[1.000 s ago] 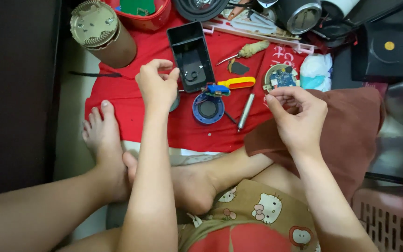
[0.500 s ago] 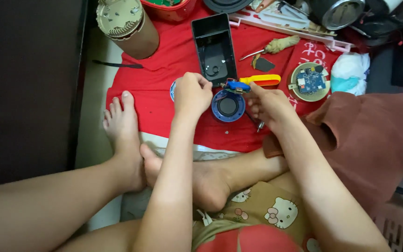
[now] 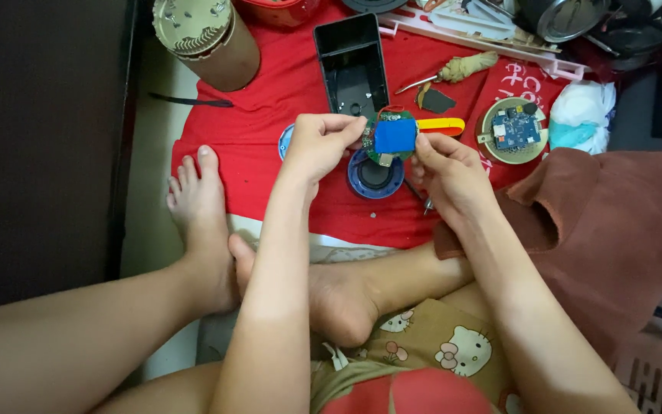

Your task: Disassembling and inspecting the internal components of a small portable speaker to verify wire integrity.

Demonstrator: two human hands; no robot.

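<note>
The left hand [image 3: 317, 146] and the right hand [image 3: 447, 170] both pinch a small round circuit board with a blue block [image 3: 391, 136], holding it up between them above a blue ring [image 3: 375, 175] on the red cloth [image 3: 270, 115].

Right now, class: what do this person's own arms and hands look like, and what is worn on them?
Both arms are bare to the frame's edge, no sleeves. The left hand and right hand show no gloves, rings, watch or bracelets.
</note>
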